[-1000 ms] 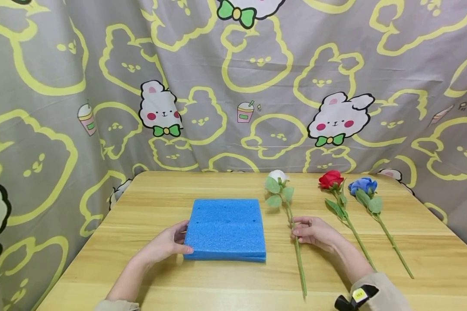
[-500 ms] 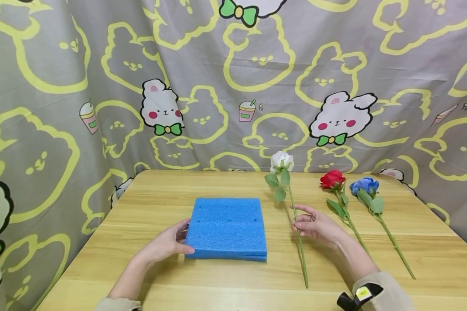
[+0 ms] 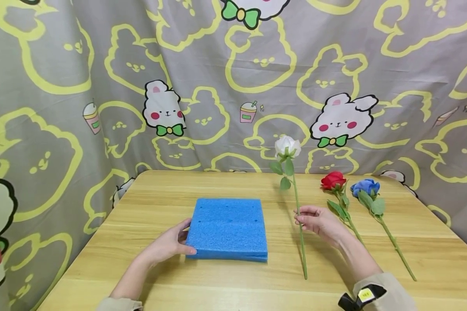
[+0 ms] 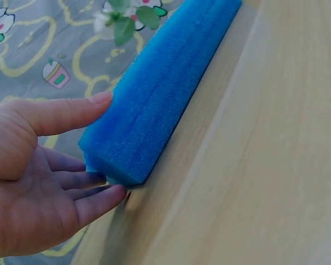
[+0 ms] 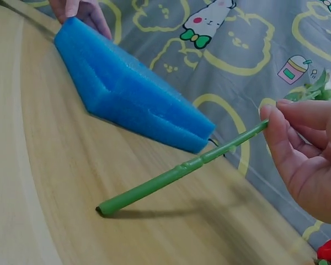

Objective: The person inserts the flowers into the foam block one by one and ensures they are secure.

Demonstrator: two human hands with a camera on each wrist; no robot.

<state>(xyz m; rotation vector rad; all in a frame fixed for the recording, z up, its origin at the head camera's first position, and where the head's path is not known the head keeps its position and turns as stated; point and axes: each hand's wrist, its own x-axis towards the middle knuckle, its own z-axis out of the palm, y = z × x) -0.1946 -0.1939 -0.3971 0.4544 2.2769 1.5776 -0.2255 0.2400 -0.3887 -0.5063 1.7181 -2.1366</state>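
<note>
On the table lies a square blue foam block (image 3: 227, 231) with a few small holes in its top. My left hand (image 3: 166, 245) holds its left end, thumb at the near corner and fingers along the side; the left wrist view shows the thumb (image 4: 80, 112) against the foam. To the right of the block, my right hand (image 3: 321, 222) pinches the stem of a white artificial rose (image 3: 287, 147). The flower leans bloom-up and away from me. In the right wrist view the bare lower stem (image 5: 171, 175) slants down over the tabletop, casting a shadow.
A red artificial rose (image 3: 333, 180) lies to the right, its stem partly hidden behind my right forearm. Beside it lies a blue one (image 3: 366, 187). Behind the wooden table (image 3: 159, 183) hangs a grey cartoon-printed curtain (image 3: 202, 47).
My right hand has raised the white rose, so its bloom now stands above the table's far edge against the curtain. The left hand keeps its place on the foam block.
</note>
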